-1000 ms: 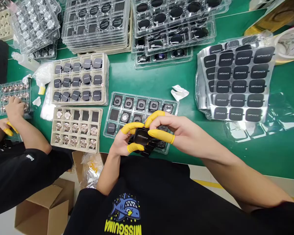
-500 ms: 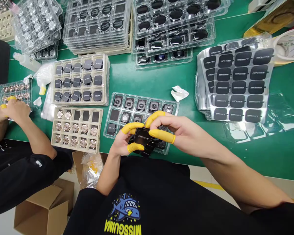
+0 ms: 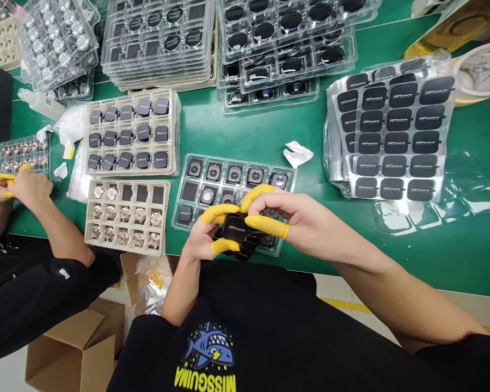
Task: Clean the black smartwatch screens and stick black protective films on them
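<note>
Between my two hands is a square black smartwatch (image 3: pixel 234 227), its lettered face tilted up and a dark strap below it. My left hand (image 3: pixel 207 233), with yellow finger cots, is closed on the watch's left side and lower edge. Yellow cots also cover fingertips of my right hand (image 3: pixel 286 215), which pinches at the watch's upper right edge. What lies under those fingertips is hidden. Beneath both hands, a clear plastic tray (image 3: pixel 179 188) holds several square watches, many back side up, with one dark compartment vacant at its left.
Sheets of black lettered stickers (image 3: pixel 396 141) lie on the right near a tape roll (image 3: pixel 479 73). Crumpled white paper (image 3: pixel 298 154) sits behind the tray. Left are trays of square watches (image 3: pixel 126 133) and round watches (image 3: pixel 124 215). A co-worker's hands (image 3: pixel 28 188) work farther left.
My view shifts slightly. Both hands keep nearly the same grip on the watch, the right hand moving only a little. The co-worker's hands at far left have moved slightly.
</note>
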`<state>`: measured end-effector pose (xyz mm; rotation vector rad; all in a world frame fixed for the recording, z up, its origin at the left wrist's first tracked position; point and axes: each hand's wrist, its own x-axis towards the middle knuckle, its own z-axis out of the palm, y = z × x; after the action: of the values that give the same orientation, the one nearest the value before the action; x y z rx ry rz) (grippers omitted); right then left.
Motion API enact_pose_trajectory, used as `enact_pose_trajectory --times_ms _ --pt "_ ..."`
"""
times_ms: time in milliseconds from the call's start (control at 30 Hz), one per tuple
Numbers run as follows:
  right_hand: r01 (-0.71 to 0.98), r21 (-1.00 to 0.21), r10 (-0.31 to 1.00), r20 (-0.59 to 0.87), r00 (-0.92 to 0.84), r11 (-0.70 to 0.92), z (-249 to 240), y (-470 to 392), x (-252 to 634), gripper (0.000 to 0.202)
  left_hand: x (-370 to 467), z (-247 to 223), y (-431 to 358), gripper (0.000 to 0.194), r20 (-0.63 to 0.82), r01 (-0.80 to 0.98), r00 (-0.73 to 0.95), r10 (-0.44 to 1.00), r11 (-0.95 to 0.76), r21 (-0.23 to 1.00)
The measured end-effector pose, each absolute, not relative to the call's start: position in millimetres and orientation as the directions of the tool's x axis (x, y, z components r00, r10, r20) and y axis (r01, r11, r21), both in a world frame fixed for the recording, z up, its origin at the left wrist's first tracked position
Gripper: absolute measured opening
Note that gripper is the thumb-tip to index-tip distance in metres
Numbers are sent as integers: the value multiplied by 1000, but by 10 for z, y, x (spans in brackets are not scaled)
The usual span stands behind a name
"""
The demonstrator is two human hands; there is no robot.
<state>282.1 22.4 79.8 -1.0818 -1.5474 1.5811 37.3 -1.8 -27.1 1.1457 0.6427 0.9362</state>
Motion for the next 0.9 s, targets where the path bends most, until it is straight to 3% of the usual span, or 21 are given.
enact_pose_trajectory --times_ms 533,900 --pt "97 -992 894 -115 -434 -81 796 233 2824 48 364 -285 -36 90 -30 -272 477 879 180 945" --pt "96 -992 890 -116 -442 -81 810 243 2821 49 378 -251 -38 82 27 -311 486 874 144 939"
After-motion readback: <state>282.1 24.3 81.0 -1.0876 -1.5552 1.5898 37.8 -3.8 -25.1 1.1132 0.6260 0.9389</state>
